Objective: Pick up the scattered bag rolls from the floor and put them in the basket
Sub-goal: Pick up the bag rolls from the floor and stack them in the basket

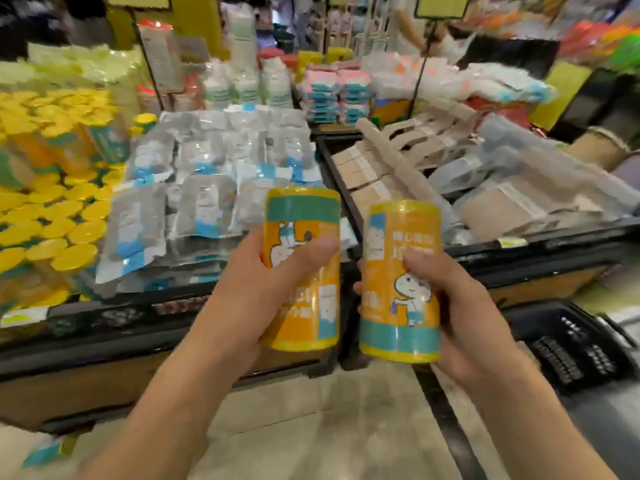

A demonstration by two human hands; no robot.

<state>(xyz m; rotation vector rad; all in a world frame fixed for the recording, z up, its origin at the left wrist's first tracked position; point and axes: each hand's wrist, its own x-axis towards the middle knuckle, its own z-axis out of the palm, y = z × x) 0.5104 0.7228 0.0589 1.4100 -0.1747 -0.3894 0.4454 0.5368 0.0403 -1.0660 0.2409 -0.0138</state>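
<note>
Two yellow bag rolls with teal bands and a cartoon figure are held upright in front of me, above the floor. My left hand (252,289) grips the left bag roll (304,216) around its middle, thumb across the front. My right hand (460,313) grips the right bag roll (401,233), thumb on its label. A black plastic basket (568,344) stands on the floor at the lower right, just right of my right hand. The image is motion-blurred.
Black-edged display bins (349,209) stand right ahead, with clear packets at centre and beige packets on the right. Many yellow rolls (52,209) fill the left bin. A small teal packet (48,452) lies on the tiled floor at the lower left.
</note>
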